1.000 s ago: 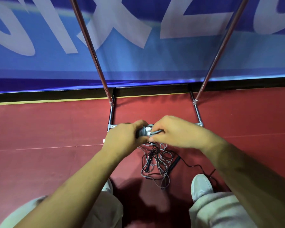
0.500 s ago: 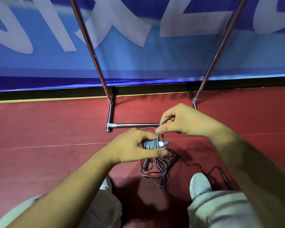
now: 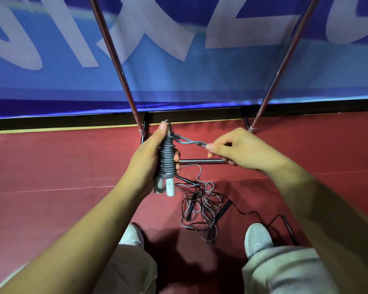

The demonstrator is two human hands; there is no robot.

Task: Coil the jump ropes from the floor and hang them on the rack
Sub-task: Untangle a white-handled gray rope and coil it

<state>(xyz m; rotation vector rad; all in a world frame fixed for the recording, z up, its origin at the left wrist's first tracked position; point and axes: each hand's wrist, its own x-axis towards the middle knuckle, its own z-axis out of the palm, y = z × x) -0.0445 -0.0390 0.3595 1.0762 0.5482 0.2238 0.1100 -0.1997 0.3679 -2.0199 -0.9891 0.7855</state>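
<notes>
Grip first: left hand [image 3: 149, 160] wraps the coiled grey jump rope [image 3: 167, 155], fingers curled round the middle of the bundle, thumb laid up along its top. Right hand [image 3: 240, 150] pinches the free loop [image 3: 189, 142] of that same rope between thumb and forefinger, the other fingers loosely curled. Bundle is held above the left end of the rack's low crossbar [image 3: 202, 161], long axis near upright. The loop leaves the top of the bundle and runs rightward, above the crossbar, to the right hand. So the free end lies right of the left-hand grip, crosswise to the bundle's axis, and the right hand is the one on it. Judgement: the step in hand is locking off the wraps with that loop, and it turns on keeping the loop taut across the top so the turns do not slacken. Look of the rope: grey cord in tight stacked turns round the handles, white handle end [image 3: 170, 188] poking out below the left hand, grey strands beside it. Tangle of black and grey ropes [image 3: 200, 200] lies on the red floor [image 3: 51, 166] on the near side of the crossbar, black handles among it, one black cord trailing right. Rack uprights [image 3: 115, 60] rise beyond the crossbar; hanging rail out of view.
</notes>
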